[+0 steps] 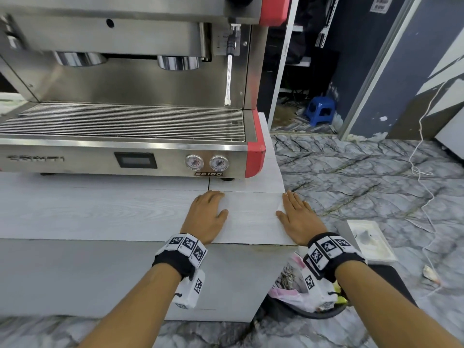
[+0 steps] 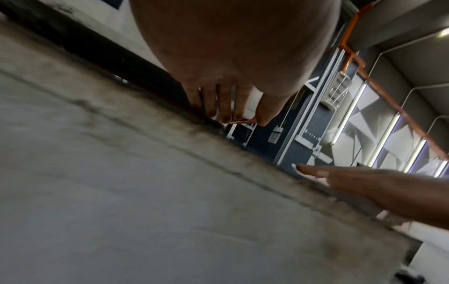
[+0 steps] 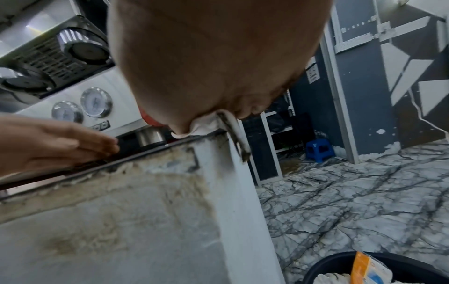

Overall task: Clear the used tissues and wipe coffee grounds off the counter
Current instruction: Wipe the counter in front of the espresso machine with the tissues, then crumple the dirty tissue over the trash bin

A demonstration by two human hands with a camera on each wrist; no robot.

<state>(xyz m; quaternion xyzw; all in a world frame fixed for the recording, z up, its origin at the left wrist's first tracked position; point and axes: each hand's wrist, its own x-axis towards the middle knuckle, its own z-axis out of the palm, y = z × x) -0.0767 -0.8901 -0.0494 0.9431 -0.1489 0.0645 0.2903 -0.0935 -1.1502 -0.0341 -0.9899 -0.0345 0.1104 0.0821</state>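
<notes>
My left hand (image 1: 209,214) and right hand (image 1: 298,217) lie flat, fingers straight, empty; grounds missed beyond my fingertips could stay on the counter (image 1: 100,212).

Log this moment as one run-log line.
left hand: flat on counter | right hand: flat at counter's right edge | tissues, grounds: none visible on top | bin: on floor beside counter

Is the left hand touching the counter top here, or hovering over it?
Touching. In the head view the left hand lies flat, palm down, on the counter; the left wrist view shows its fingertips meeting the surface with no gap.
</notes>
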